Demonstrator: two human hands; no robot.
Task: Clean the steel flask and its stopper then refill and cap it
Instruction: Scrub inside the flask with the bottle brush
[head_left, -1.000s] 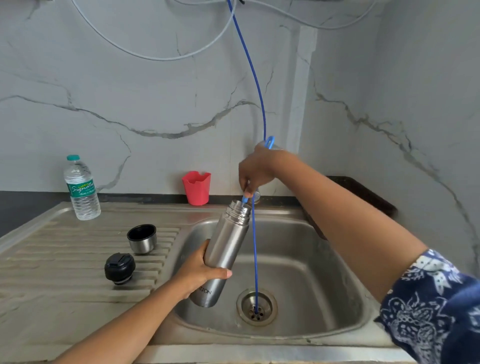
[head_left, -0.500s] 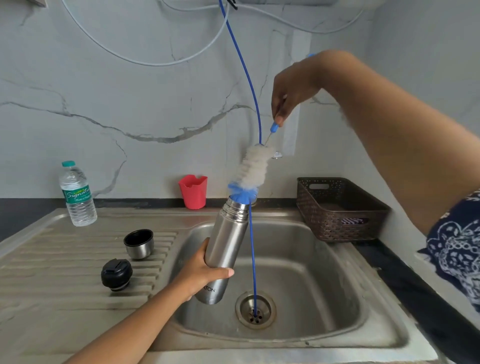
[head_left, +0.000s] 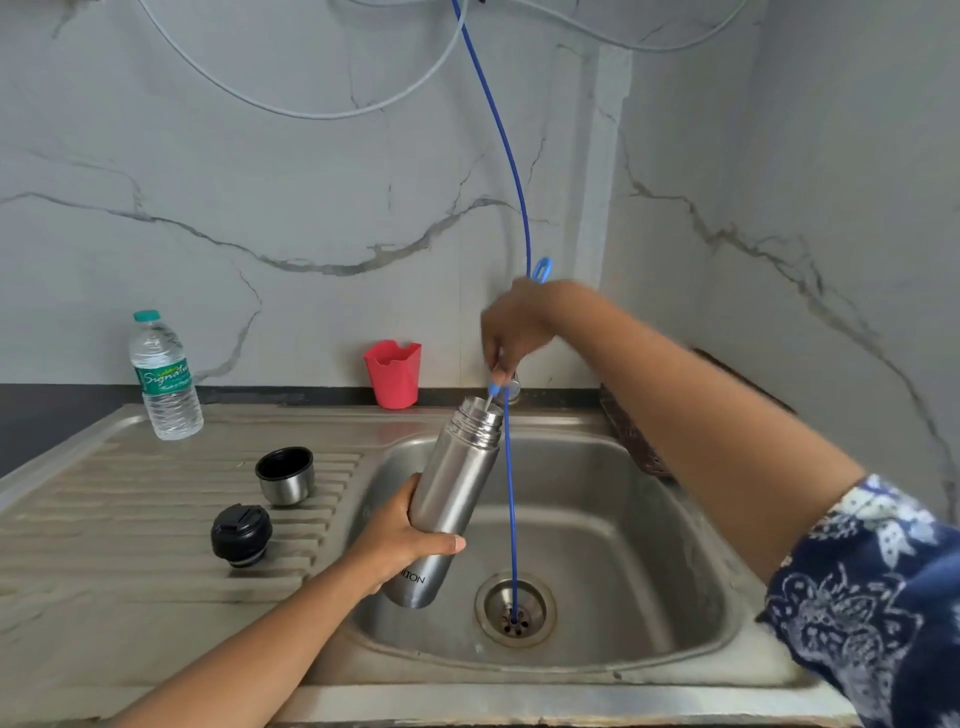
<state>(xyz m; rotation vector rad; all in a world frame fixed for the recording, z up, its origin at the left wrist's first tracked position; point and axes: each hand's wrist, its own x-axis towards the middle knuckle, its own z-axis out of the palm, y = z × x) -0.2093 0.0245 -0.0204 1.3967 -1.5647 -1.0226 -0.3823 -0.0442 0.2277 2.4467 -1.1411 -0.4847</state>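
Far left, on the drainboard: plastic water bottle upright by the wall, capped. Nearer the basin, the steel cup lid stands mouth up; the black stopper sits just in front of it. Neither is touched. A red cup stands at the back ledge.

Left hand is wrapped around the lower half of the steel flask, thumb across the front, fingers closed behind the body. The flask is held over the left side of the sink, clear of the basin floor, long axis tilted: base toward the person and lower left, open mouth up and to the right.

Right hand is directly above the mouth, fingers pinched on the blue handle of the bottle brush. Only the handle and a short piece of shaft show; the head is judged to be inside the flask. The handle's loop end sticks up behind the hand.

A blue hose hangs from above and ends in the drain, passing just right of the flask neck.

Judgement: interior scrubbing stage. The stroke must run along the flask's tilted axis, so the right hand travels up-right and down-left while the left holds steady. Risk: handle snagging the hose beside the neck.
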